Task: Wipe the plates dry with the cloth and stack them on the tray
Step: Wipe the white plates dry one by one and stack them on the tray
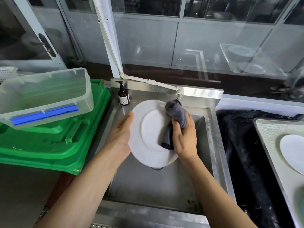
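A white plate [148, 129] is held tilted over the steel sink [212, 137]. My left hand [120, 134] supports its left rim, with the fingers behind the plate and the thumb along the edge. My right hand [184, 135] grips a bunched grey cloth [176, 112] and presses it against the plate's right side; the cloth's tail hangs down over the plate face. A grey tray [269, 142] at the far right carries another white plate [292, 152].
A brown pump bottle [123, 96] stands at the sink's back left corner, under a white pipe and tap [180, 94]. Left of the sink sit a green plastic crate lid [54, 140] and a clear box [47, 94]. Black plastic sheeting [238, 145] lies between sink and tray.
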`<action>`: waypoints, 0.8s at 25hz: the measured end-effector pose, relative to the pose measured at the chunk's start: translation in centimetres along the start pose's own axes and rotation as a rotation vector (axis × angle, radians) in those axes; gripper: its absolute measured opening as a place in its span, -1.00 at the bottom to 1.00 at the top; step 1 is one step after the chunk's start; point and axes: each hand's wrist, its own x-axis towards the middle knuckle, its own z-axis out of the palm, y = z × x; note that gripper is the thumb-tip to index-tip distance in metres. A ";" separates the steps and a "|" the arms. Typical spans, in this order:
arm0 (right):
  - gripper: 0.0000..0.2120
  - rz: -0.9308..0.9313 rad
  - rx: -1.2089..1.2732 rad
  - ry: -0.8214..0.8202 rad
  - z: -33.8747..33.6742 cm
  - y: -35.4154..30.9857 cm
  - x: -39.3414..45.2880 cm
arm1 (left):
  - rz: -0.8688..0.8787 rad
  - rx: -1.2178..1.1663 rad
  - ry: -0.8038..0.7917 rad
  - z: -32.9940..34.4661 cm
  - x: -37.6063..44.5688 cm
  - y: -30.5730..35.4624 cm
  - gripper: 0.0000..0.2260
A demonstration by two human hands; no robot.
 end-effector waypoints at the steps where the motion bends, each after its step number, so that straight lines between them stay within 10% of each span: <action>1: -0.54 0.065 0.082 0.039 0.0 0.7 -1.2 | 0.000 -0.008 0.005 0.0 0.1 0.3 -0.89; 15: -0.49 -0.510 -0.163 -0.226 2.0 -1.8 -10.3 | 0.035 0.108 0.115 1.1 1.0 -0.8 -0.75; 20: -0.53 -0.390 -0.132 -0.168 -0.3 1.8 -11.3 | -0.016 -0.079 -0.054 2.0 1.5 -0.6 -0.59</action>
